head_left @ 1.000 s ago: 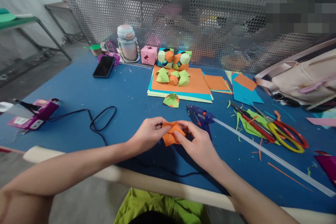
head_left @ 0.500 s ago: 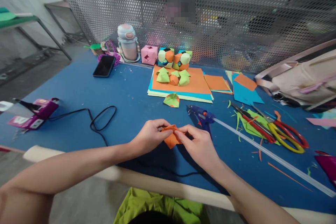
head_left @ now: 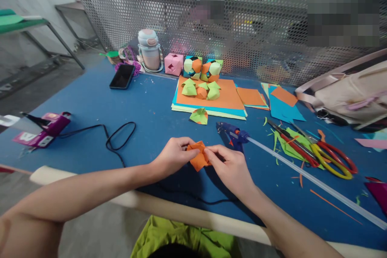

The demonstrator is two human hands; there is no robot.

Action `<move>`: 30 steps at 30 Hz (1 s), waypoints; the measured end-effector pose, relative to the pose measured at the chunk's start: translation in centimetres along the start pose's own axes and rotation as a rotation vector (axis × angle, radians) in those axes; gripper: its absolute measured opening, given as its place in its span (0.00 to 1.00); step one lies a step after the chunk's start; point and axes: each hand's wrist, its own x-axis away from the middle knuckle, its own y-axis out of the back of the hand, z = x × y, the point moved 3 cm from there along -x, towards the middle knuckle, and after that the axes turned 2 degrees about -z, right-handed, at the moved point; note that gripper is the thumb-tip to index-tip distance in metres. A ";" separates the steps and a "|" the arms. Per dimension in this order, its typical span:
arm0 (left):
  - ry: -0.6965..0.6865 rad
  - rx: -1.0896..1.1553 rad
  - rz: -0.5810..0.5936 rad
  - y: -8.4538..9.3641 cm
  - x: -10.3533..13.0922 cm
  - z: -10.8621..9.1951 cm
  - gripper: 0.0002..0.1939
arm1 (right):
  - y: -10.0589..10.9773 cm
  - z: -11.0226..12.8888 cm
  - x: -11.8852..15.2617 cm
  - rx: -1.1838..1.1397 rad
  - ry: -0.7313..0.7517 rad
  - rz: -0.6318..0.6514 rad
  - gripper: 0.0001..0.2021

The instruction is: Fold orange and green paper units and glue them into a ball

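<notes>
Between my two hands is a small folded piece of orange paper, held above the near part of the table. My left hand pinches its left edge, thumb on top. On the other edge my right hand grips it with thumb and fingertips; the fingers beneath are partly hidden. Just beyond the hands lies a green and orange folded paper piece. Close to my right hand rests a blue glue gun with a long clear glue stick sticking out of its back.
Folded green pieces sit on a stack of coloured paper. Behind stand paper cubes and a bottle. Scissors and paper scraps lie right. A phone and black cord are left; a bag stands far right.
My right thumb has shifted slightly toward the right edge of the orange paper, showing more of its upper face. The whole view has moved a little; both hands keep their hold.
</notes>
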 end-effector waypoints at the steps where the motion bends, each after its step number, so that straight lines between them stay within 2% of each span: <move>1: 0.005 0.018 0.005 0.0 0.0 0.0 0.08 | 0.0 0.0 0.0 0.002 0.009 -0.007 0.09; 9: 0.017 -0.001 0.000 0.2 -0.2 0.2 0.09 | -0.1 0.1 -0.1 -0.015 0.008 -0.003 0.09; 13: 0.004 0.091 0.028 0.1 0.1 -0.5 0.10 | 0.1 0.1 -0.1 -0.034 -0.028 -0.022 0.09; 16: -0.052 0.125 -0.031 0.6 0.4 -1.4 0.09 | 0.4 0.1 -0.2 -0.049 -0.053 -0.048 0.09; 20: -0.087 0.055 -0.089 1.0 0.4 -1.7 0.07 | 0.4 0.1 -0.2 -0.082 -0.063 -0.040 0.08; 24: -0.094 -0.020 -0.032 0.6 0.4 -1.1 0.09 | 0.4 0.2 -0.2 -0.151 -0.023 -0.046 0.11; 30: -0.124 -0.124 0.016 0.3 0.7 -1.3 0.10 | 0.2 0.5 -0.3 -0.145 0.049 -0.049 0.09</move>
